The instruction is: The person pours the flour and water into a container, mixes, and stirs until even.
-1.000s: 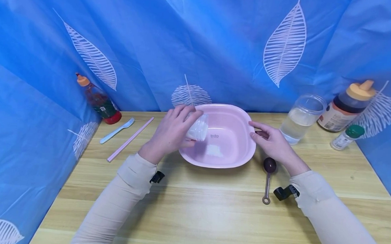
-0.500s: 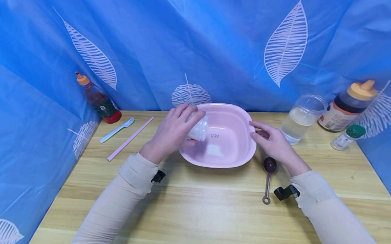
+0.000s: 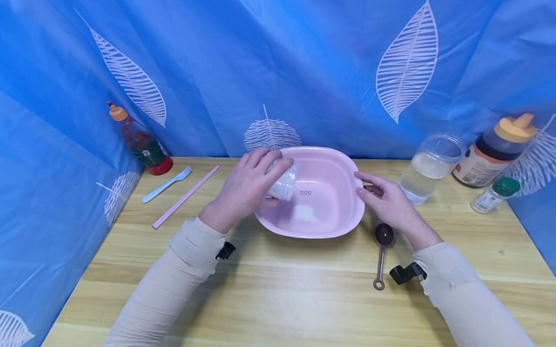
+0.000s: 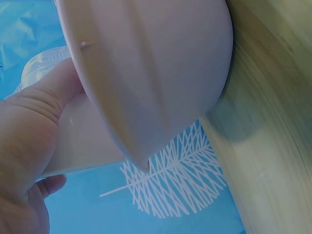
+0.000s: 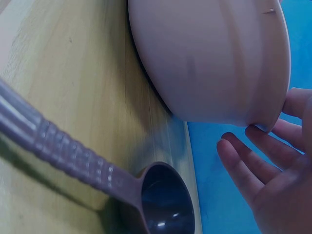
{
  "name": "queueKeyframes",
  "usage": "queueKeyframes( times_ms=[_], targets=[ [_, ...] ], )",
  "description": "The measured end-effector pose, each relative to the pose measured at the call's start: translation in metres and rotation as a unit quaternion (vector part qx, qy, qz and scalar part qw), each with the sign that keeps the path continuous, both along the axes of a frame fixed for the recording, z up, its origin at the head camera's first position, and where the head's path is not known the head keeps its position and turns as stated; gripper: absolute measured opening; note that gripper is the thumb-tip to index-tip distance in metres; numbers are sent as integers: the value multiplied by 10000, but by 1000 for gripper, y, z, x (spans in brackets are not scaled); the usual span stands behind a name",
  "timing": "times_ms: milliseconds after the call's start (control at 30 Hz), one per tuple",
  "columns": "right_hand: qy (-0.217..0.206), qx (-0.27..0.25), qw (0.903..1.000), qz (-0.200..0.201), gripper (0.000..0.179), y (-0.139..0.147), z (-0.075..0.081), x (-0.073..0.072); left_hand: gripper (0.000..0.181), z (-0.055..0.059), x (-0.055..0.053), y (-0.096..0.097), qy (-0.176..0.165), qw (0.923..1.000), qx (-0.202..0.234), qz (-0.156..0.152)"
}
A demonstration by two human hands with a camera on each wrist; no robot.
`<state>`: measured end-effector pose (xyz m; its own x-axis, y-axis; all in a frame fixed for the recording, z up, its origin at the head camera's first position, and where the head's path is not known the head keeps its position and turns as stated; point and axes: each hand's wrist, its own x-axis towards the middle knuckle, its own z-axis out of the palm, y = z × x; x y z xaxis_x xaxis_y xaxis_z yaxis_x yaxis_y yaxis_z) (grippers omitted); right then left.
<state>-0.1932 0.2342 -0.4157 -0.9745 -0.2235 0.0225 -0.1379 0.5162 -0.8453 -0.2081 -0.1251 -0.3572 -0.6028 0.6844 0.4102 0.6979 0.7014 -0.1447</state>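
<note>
A pink basin [image 3: 322,230] with "bdo" printed inside stands at the back middle of the table. My left hand [image 3: 247,187] grips a clear plastic jar [image 3: 284,181], tilted with its mouth toward the basin's inside. Whitish stuff seems to be in the jar, though fingers hide much of it. A bright white patch lies on the basin floor; I cannot tell whether it is a reflection or powder. At the opposite side my right hand [image 3: 386,201] holds the basin's right rim, some fingertips below the lip in the right wrist view. In the left wrist view the thumb [image 4: 53,90] lies across the jar.
A brown measuring spoon [image 3: 384,235] lies below the right hand. Farther right stand a clear jar of liquid [image 3: 420,174], a dark sauce bottle [image 3: 481,164] and a green-capped shaker [image 3: 488,198]. Leftward are a red sauce bottle [image 3: 146,149], a blue fork [image 3: 165,185] and pink chopsticks [image 3: 186,197].
Almost nothing differs. The left hand keeps the jar tilted at the basin, and the right hand stays on the rim.
</note>
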Motion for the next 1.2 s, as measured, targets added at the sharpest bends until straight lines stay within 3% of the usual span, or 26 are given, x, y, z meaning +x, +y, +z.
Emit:
queueKeyframes(
  times_ms=[167,467,1200],
  targets=[
    [-39,-37,10000,10,56,0,1,1,98,2,0,0,-238,9995,152,126],
    [-18,-67,10000,-2,56,0,2,2,97,0,-1,0,-231,9996,124,81],
    [-54,-71,10000,-1,57,1,0,0,92,-1,0,-1,213,9996,-161,2]
  ],
)
